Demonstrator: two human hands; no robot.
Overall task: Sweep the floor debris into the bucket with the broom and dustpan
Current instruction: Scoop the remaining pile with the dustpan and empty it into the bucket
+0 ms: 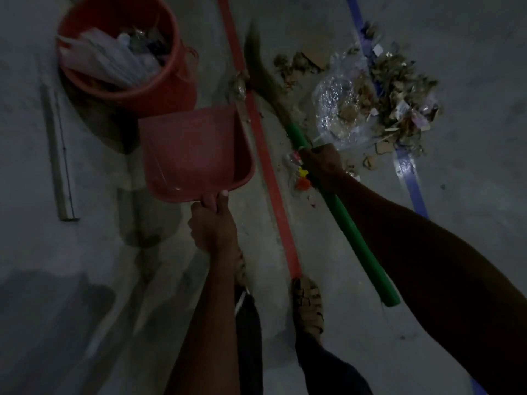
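Red plastic dustpan [194, 152] gripped by left hand [214, 226]; green-handled broom [336, 206] in right hand [322, 166].

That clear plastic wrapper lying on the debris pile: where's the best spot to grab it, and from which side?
Probably the clear plastic wrapper is best pinched at its near-left edge, coming from above on the broom side. That edge lies loose on bare floor, while the far-right side is tangled in the debris pile. The right hand on the broom handle is closest; the left hand holds the dustpan.
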